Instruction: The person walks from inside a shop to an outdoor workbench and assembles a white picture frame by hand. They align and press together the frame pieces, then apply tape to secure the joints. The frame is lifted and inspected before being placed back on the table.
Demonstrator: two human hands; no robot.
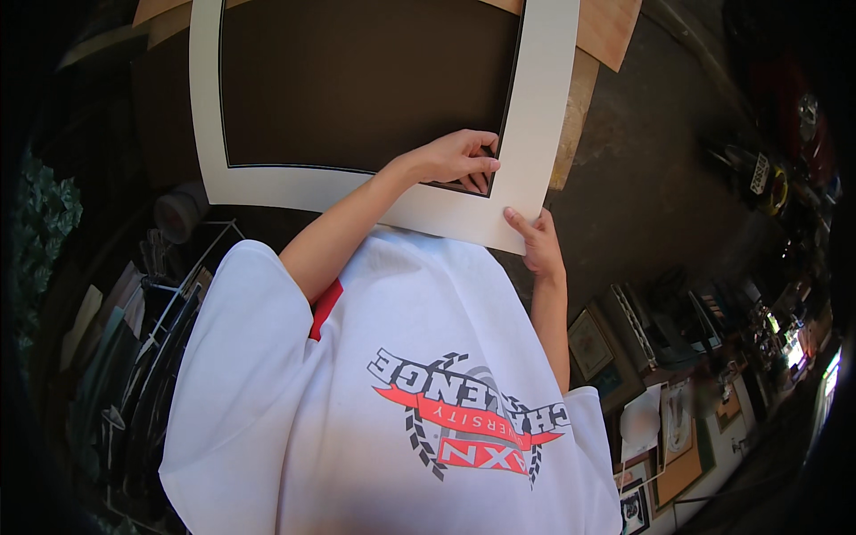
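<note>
A large white mat board (539, 107) with a rectangular window and a thin black inner border lies in front of me. Through the window shows a dark brown surface (357, 80). My left hand (455, 160) reaches across the window to its near right inner corner. Its fingers are curled at the inner edge, thumb and forefinger touching the border; some fingertips are partly hidden. At the outer near right corner, my right hand (539, 242) grips the board, thumb on top and the other fingers underneath.
Pale wooden sheets (611, 31) stick out beyond the board's far right side. A wire rack (178, 290) with thin upright items stands at the left. Framed pictures (593, 343) lean at the lower right, and a motorcycle-like vehicle (771, 169) stands at the right.
</note>
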